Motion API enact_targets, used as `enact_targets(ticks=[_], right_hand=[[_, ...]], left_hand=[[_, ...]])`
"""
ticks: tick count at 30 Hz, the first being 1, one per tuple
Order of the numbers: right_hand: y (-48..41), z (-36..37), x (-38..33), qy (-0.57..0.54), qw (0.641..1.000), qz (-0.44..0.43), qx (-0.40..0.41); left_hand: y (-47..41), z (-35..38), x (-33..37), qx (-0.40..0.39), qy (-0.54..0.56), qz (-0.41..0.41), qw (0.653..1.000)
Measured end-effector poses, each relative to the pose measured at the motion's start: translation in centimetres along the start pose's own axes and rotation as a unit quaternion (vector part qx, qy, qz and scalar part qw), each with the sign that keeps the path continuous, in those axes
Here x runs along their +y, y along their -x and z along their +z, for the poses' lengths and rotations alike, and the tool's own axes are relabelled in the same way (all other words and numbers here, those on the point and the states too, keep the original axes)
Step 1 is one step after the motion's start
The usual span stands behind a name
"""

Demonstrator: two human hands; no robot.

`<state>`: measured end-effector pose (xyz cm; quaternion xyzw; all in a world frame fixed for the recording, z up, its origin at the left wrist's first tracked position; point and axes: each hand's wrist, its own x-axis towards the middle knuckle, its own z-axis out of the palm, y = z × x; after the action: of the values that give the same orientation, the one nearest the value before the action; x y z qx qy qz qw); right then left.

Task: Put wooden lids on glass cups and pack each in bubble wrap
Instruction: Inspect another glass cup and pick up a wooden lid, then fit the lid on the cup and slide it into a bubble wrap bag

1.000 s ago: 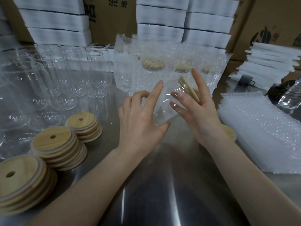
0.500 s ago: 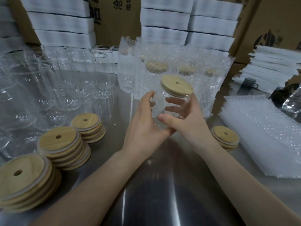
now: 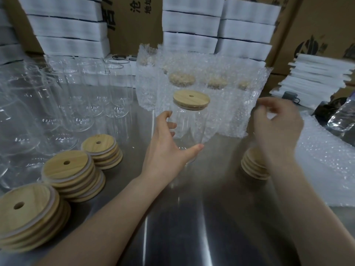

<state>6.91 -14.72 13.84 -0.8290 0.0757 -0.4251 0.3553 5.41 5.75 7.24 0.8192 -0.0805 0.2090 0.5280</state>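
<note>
My left hand [image 3: 169, 144] grips a clear glass cup [image 3: 190, 129] upright above the steel table, thumb in front and fingers behind. A round wooden lid [image 3: 191, 99] with a small hole sits on the cup's mouth. My right hand [image 3: 276, 125] is blurred, off the cup, to its right, fingers loosely curled and holding nothing, over a short stack of lids [image 3: 253, 167]. Wrapped cups [image 3: 201, 87] in bubble wrap stand just behind.
Stacks of wooden lids [image 3: 71, 173] lie at the left front. Bare glass cups [image 3: 80, 96] crowd the back left. A pile of bubble-wrap bags [image 3: 322, 156] lies at the right. White foam stacks [image 3: 192, 29] and cardboard boxes [image 3: 317, 25] line the back.
The lid was tilted at the cup's mouth, then seated flat. My right hand has let go of the cup and moved right; my left hand alone holds it now.
</note>
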Motion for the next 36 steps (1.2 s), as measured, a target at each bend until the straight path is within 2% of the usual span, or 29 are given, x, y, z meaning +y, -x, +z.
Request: enact_targets(ticks=[3, 6, 9, 16, 20, 25, 28, 31, 36], right_hand=[[-2.1, -1.0, 2.4, 0.212, 0.972, 0.088, -0.050], [-2.7, -1.3, 4.2, 0.279, 0.942, 0.150, -0.106], [-2.9, -1.2, 5.1, 0.285, 0.937, 0.159, -0.128], [-3.0, -1.2, 5.5, 0.233, 0.960, 0.138, -0.073], [-3.2, -1.4, 5.4, 0.199, 0.973, 0.115, 0.014], [-2.5, -1.5, 3.3, 0.071, 0.986, 0.060, 0.141], [-1.6, -1.1, 1.5, -0.049, 0.985, -0.001, 0.168], [-0.1, -0.6, -0.7, -0.213, 0.974, 0.005, 0.083], [1.8, 0.2, -2.9, -0.409, 0.904, 0.085, -0.086]], left_hand=[[0.1, 0.1, 0.0, 0.001, 0.001, -0.002, 1.000], [0.1, 0.1, 0.1, 0.000, -0.001, -0.002, 1.000], [0.1, 0.0, 0.2, 0.001, -0.003, -0.003, 1.000], [0.2, 0.0, 0.4, 0.001, -0.006, -0.003, 1.000], [0.1, 0.0, 0.4, 0.014, 0.002, -0.011, 1.000], [-0.2, -0.3, 0.4, 0.071, 0.014, -0.036, 0.997], [-0.5, -0.9, 0.3, 0.114, 0.021, -0.056, 0.992], [-0.9, -1.6, 0.1, 0.150, 0.025, -0.073, 0.986], [-1.5, -2.7, -0.3, 0.185, 0.027, -0.088, 0.978]])
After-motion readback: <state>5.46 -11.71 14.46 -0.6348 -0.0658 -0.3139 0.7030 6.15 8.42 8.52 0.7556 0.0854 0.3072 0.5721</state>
